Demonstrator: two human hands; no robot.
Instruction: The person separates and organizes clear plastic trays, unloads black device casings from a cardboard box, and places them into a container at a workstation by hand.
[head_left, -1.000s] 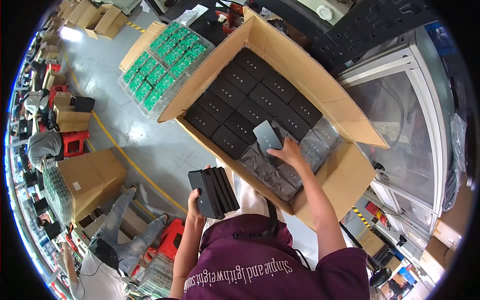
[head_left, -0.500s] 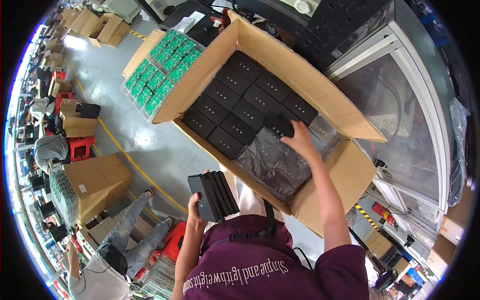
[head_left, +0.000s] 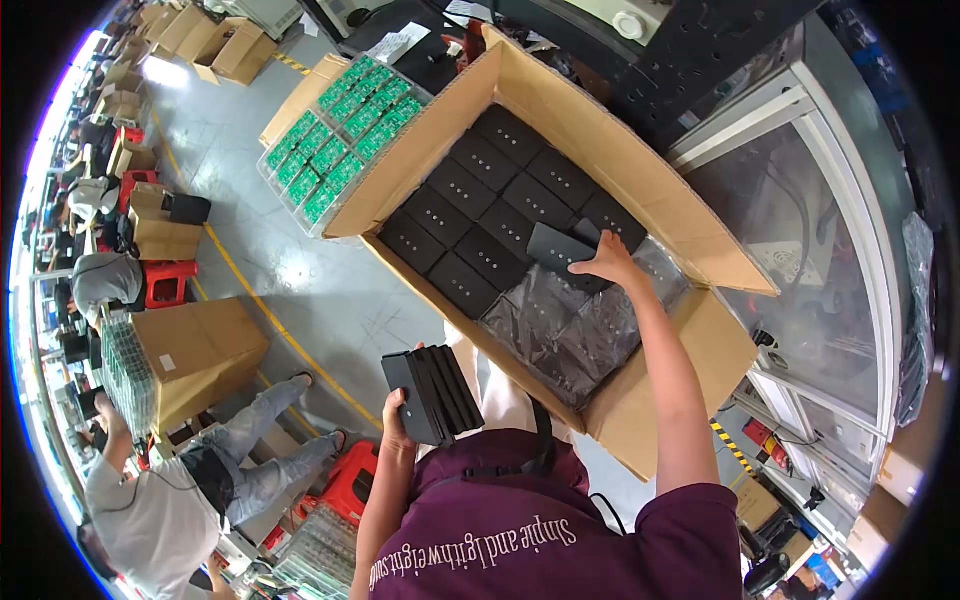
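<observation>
An open cardboard box [head_left: 690, 225] holds rows of flat black cases [head_left: 460, 185] with small dots on them. Inside it, my right hand [head_left: 610, 262] has its fingers on a black case [head_left: 562, 253], which lies slightly tilted over the others. Grey translucent plastic film [head_left: 560, 335] covers the layer at the box's near side. Outside the box, at its lower left, my left hand [head_left: 398, 418] grips a stack of several black cases [head_left: 430, 392] standing side by side.
Clear trays of green circuit boards [head_left: 340, 140] sit left of the box. A machine with a framed glass door [head_left: 780, 200] stands at the right. At the lower left are a person in a white shirt [head_left: 155, 515], a large carton [head_left: 205, 350] and a red stool [head_left: 350, 482].
The case in my right hand has gone from raised and tilted to lying lower among the others, farther up the box. My left hand still holds its stack. The seated person has shifted.
</observation>
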